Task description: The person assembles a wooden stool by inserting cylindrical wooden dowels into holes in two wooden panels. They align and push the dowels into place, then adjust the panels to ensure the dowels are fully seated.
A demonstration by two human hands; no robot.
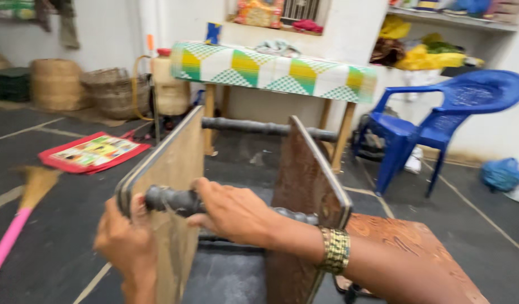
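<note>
A wooden frame stands in front of me: two upright brown boards, the left board [175, 163] and the right board [304, 174], joined by dark turned rods. My right hand [234, 213], with a gold bangle on the wrist, is wrapped around the near rod [168, 199] between the boards. Low on the outer side of the left board, my left hand [127, 242] grips its near edge. A second dark rod [254, 127] spans the far ends of the boards.
A table [276, 70] with a green, yellow and white patterned cover stands behind the frame. To the right is a blue plastic chair [439, 121]. Woven baskets [110, 90] sit at the back left, a red mat [93, 151] and a pink-handled broom [14, 231] lie on the dark floor.
</note>
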